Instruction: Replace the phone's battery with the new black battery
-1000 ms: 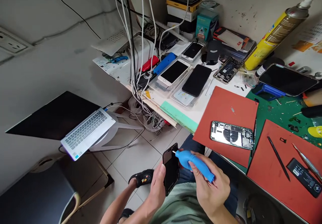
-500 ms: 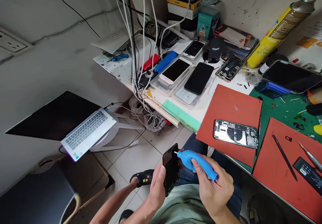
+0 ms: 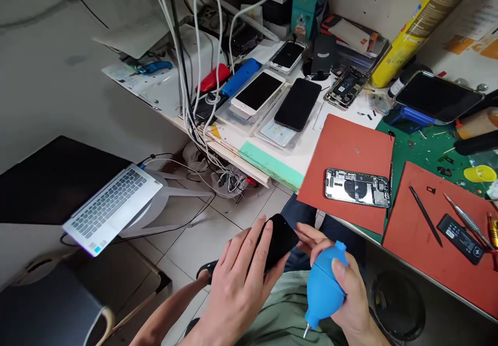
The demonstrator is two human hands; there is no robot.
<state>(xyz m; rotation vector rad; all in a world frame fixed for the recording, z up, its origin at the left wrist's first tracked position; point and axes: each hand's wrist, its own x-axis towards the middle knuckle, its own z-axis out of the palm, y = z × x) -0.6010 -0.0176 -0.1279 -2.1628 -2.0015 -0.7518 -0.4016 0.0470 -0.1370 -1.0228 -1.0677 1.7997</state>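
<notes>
My left hand point(image 3: 241, 278) is wrapped around a black phone screen point(image 3: 280, 239) above my lap, its glass side facing up. In my right hand point(image 3: 348, 284) is a blue rubber air blower point(image 3: 324, 286), its metal nozzle pointing down toward my lap. The right fingertips reach close to the screen's right edge; whether they touch it I cannot tell. On the red mat point(image 3: 330, 143) lies an opened phone body point(image 3: 357, 188) with its inner parts exposed.
Phones, including a white one point(image 3: 260, 92) and a black one point(image 3: 298, 104), lie behind the mat. A second red mat point(image 3: 412, 221) bears a black pry stick point(image 3: 426, 216), a battery point(image 3: 461, 237) and tweezers point(image 3: 467, 219). Cables point(image 3: 175, 50) hang left; a laptop point(image 3: 112, 206) sits low.
The screen has turned from its inner side to its glass side, with my left hand now over it. My right hand has swung the blower's nozzle from the screen to pointing downward.
</notes>
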